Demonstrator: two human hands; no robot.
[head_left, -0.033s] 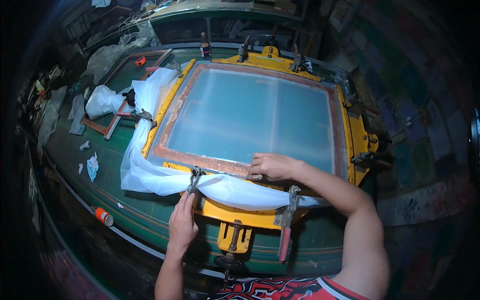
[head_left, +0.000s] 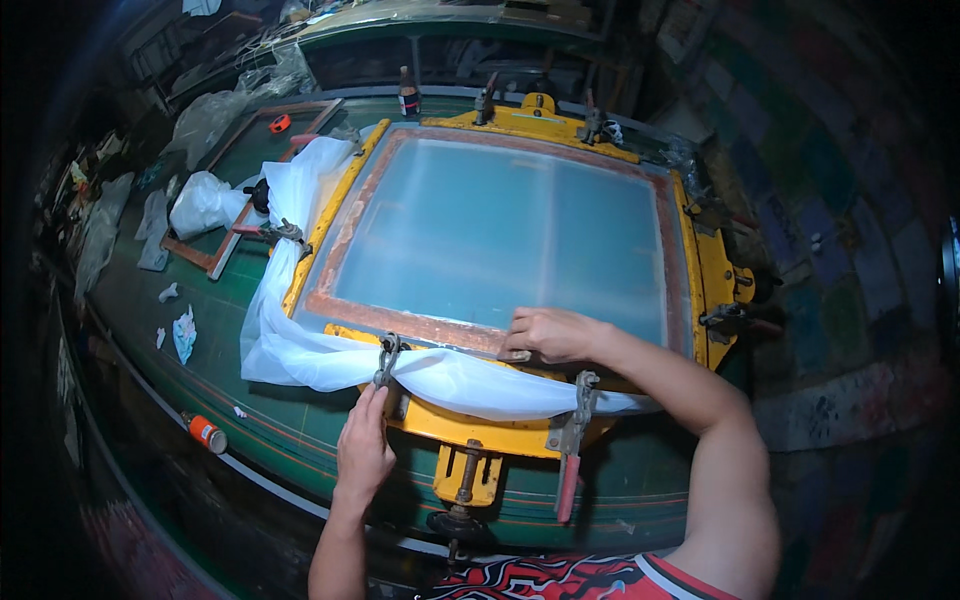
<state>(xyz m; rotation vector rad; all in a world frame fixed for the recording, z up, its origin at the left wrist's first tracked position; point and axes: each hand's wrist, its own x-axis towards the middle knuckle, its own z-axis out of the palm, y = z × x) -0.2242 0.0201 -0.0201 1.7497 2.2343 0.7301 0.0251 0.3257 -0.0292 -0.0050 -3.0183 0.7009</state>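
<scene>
A wooden frame [head_left: 430, 325] with pale mesh [head_left: 480, 240] stretched across it lies inside a yellow metal stretching rig [head_left: 465, 430]. My right hand [head_left: 555, 335] is closed at the frame's near edge, pressing a small brownish piece [head_left: 515, 354] that I cannot clearly identify against the wood. My left hand [head_left: 364, 445] rests on a toggle clamp [head_left: 388, 358] at the near left, its fingers over the handle, which is mostly hidden. Gathered white mesh fabric [head_left: 470, 383] runs under this clamp and a second, red-handled clamp [head_left: 572, 450] to the right.
An orange-labelled can [head_left: 206, 433] lies near the table's front left edge. Paper scraps [head_left: 184, 334], a white plastic bag [head_left: 205, 203] and an empty wooden frame [head_left: 214, 262] are on the left. A dark bottle [head_left: 409, 92] stands at the back. More clamps [head_left: 722, 318] line the rig's sides.
My right hand has slid slightly to the right along the frame's near edge with the small piece. My left hand stays on the toggle clamp.
</scene>
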